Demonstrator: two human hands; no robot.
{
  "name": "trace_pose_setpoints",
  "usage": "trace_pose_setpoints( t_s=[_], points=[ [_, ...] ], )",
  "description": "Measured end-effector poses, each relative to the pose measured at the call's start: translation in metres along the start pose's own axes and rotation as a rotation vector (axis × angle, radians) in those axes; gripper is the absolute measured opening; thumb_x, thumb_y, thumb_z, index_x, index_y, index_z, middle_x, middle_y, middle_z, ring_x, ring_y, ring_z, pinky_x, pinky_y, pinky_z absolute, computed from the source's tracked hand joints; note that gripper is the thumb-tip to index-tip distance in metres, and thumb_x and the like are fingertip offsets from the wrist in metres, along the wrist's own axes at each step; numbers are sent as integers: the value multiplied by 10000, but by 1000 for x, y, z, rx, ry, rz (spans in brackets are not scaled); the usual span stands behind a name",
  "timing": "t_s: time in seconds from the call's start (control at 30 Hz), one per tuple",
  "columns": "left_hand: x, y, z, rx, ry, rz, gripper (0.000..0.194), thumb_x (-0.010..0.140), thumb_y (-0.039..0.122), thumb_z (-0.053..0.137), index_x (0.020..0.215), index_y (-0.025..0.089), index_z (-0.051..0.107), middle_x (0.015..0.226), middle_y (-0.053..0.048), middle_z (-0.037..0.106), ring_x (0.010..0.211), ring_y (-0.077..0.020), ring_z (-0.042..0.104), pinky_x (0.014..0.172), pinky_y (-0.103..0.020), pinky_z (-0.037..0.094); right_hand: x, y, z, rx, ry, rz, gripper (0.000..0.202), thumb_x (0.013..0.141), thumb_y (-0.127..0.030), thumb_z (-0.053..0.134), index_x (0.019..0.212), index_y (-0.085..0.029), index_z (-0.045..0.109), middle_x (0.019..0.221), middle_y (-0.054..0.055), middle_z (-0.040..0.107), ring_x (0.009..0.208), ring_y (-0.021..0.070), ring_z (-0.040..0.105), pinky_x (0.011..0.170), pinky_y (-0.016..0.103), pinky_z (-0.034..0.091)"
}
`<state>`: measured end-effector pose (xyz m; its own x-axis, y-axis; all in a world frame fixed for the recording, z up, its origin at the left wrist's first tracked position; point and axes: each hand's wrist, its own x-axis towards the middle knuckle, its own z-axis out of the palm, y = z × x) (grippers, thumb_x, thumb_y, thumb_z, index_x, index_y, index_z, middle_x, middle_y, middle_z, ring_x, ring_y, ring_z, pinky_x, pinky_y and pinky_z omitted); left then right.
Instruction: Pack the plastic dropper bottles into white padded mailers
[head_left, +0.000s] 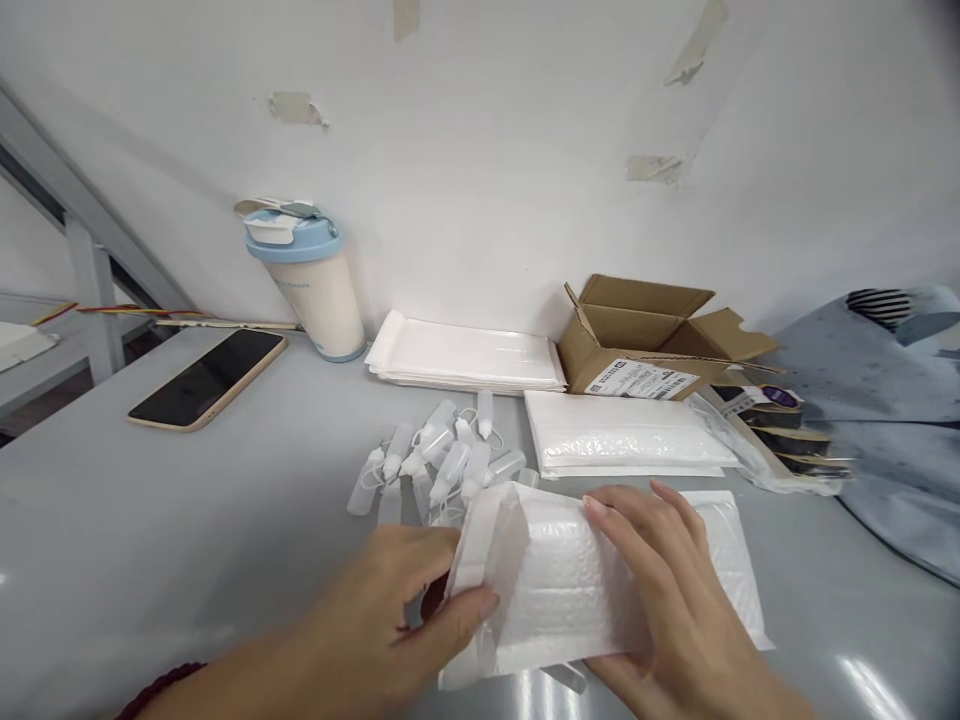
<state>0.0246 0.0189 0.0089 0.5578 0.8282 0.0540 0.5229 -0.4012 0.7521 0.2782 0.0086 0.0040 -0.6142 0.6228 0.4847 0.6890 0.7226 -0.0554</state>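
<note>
A white bubble mailer point(555, 580) is held between both hands above the grey table. My left hand point(412, 600) pinches its left, open end, thumb in front and fingers behind. My right hand point(667, 580) grips the mailer's right part, fingers over the top and thumb beneath. Another white mailer point(727, 560) lies under and behind my right hand. Just beyond the held mailer is a pile of small translucent squeeze bottles point(450, 470) with white caps. One more bottle point(566, 677) shows partly below the mailer's lower edge.
Along the wall stand a cream cup with blue lid point(322, 290), a stack of flat mailers point(472, 355) and an open cardboard box point(645, 345). A filled-looking mailer stack point(622, 435) lies before the box. A phone point(210, 380) is at left, grey fabric point(885, 400) at right.
</note>
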Motion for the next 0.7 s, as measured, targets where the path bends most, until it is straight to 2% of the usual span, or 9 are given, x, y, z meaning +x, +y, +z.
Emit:
trace_pose_setpoints(
  t_s=[0.13,0.27,0.33,0.4,0.5,0.6,0.7],
  points=[
    [1,-4,4,140,126,67,292,914,264,454,636,176,463,572,38,471,498,-87,447,464,-208,307,2,0,-1,3,42,14,565,790,-110,572,1322,-20,404,1132,186,555,1078,287,516,1016,525,286],
    [9,-14,-13,247,279,228,282,949,213,437,678,176,505,594,31,498,547,-102,473,531,-223,349,1,4,-3,31,58,28,440,830,-106,554,1261,-77,471,1030,120,665,976,228,610,977,432,364],
    [14,-25,-26,368,342,211,227,960,217,443,771,173,560,658,11,552,627,-129,506,588,-244,378,-1,8,-3,31,60,57,409,839,-115,534,1246,-108,485,1011,99,692,935,216,644,951,417,399],
    [19,-37,-38,507,391,116,183,950,256,472,844,169,593,746,-21,607,751,-180,535,626,-275,394,-4,12,-4,12,64,84,403,848,-141,530,1249,-137,488,1016,87,704,907,215,662,932,419,425],
    [24,-54,-46,581,305,-28,202,924,336,513,894,173,629,864,-53,635,895,-243,531,671,-316,426,-5,15,-4,-4,71,119,428,843,-167,538,1267,-173,480,1018,72,707,878,219,667,914,428,449],
    [27,-60,-44,530,206,-54,227,913,360,510,867,180,640,869,-59,623,910,-253,520,726,-354,454,-4,16,-5,-8,72,124,441,834,-170,539,1270,-170,475,1024,79,699,864,222,658,883,426,467],
    [27,-56,-41,491,267,-12,202,898,341,505,846,186,623,863,-57,619,895,-244,528,737,-352,465,0,15,-6,4,30,142,448,824,-171,527,1269,-186,475,1048,84,691,877,232,652,806,404,492]
  ],
)
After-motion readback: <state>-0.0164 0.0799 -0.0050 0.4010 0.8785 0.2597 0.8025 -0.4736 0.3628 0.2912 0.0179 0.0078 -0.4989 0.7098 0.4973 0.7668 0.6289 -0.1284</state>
